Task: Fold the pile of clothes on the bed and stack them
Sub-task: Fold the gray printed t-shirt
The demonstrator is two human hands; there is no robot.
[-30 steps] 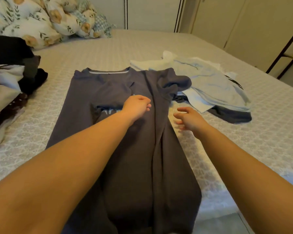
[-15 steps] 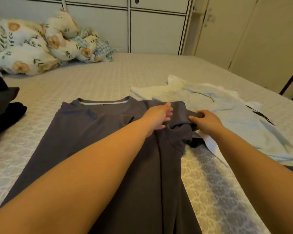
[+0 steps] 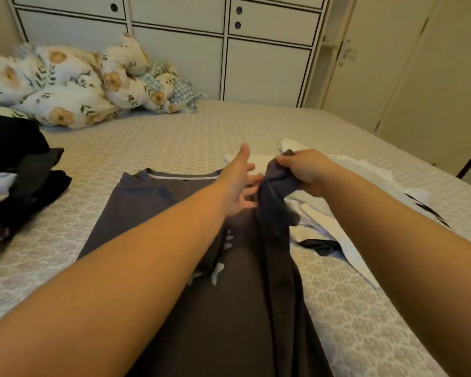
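A dark grey T-shirt (image 3: 152,202) lies flat on the bed (image 3: 174,137) at the centre of the frame, collar toward the top. The right hand (image 3: 305,170) grips the shirt's bunched right sleeve, lifted just above the fabric. The left hand (image 3: 239,183), fingers spread straight, touches that fold from the left. Pale clothes (image 3: 337,213) lie at right.

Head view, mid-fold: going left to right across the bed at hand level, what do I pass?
Dark clothes pile → grey T-shirt → left hand → right hand gripping the shirt's sleeve → light blue and white garments.
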